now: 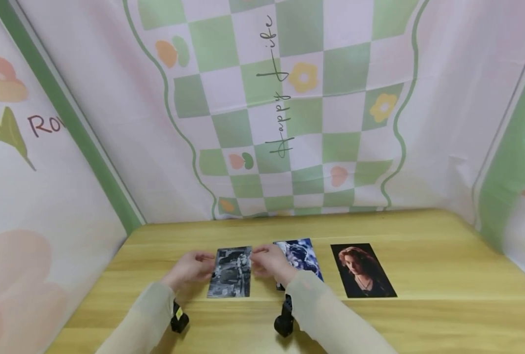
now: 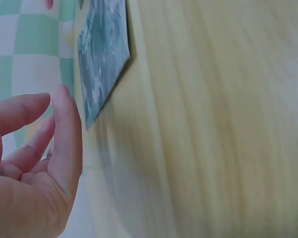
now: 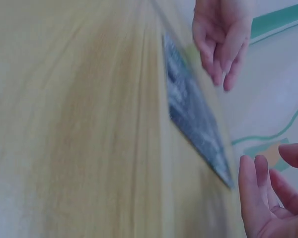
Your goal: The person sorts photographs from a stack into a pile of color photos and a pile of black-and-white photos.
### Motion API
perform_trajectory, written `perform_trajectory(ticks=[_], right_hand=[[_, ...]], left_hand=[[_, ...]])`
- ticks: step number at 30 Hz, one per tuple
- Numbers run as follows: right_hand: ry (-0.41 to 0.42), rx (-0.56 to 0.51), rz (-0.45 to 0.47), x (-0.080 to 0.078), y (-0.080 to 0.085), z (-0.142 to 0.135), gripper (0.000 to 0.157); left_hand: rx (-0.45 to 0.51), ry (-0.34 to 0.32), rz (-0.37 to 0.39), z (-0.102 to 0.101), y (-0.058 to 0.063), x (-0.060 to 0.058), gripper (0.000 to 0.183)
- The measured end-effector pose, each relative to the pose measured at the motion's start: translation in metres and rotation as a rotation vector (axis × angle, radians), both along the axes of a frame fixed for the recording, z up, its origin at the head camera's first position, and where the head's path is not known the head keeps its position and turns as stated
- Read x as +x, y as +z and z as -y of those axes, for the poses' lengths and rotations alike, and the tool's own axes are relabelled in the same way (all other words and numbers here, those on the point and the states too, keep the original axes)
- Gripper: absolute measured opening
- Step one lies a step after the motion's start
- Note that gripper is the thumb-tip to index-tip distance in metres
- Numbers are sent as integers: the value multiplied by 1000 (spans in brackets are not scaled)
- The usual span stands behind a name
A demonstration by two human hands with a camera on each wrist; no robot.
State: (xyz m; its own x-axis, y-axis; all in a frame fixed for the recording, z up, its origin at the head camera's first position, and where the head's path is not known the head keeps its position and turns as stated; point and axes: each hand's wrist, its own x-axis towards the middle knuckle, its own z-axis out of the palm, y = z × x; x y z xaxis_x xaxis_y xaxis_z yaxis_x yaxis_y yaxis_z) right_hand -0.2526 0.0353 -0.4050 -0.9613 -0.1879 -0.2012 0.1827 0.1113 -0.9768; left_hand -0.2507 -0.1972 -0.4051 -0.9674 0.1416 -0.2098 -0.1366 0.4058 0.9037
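Left grip (image 1: pixel 192 267) beside photo (image 1: pixel 230 273), portrait (image 1: pixel 363 271) head view only

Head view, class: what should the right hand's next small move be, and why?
Perhaps draw the right hand back: in the head view it hides part of the blue picture, and the grey picture rests on the table ungripped.

Behind the wooden table (image 1: pixel 448 270) hangs a green-and-white checked cloth (image 1: pixel 343 114) with yellow flowers (image 1: pixel 304 77) and the lettering "Happy Life" (image 1: pixel 279 76).
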Motion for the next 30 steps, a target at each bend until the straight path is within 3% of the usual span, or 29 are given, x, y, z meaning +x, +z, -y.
perform_trajectory(ticks=[7, 14, 20, 25, 30], right_hand=[[69, -53, -5, 5, 13, -11, 34], [48, -166, 56, -1, 30, -36, 34], [67, -142, 16, -4, 38, -61, 38], [114, -130, 7, -6, 37, -86, 45], [101, -120, 29, -8, 33, -109, 46]], left_hand=[[42, 14, 10, -12, 3, 0, 35], [99, -12, 40, -30, 11, 1, 35], [147, -64, 40, -47, 16, 3, 33], [195, -96, 41, -63, 14, 4, 35], [231, -131, 55, -78, 13, 4, 37]])
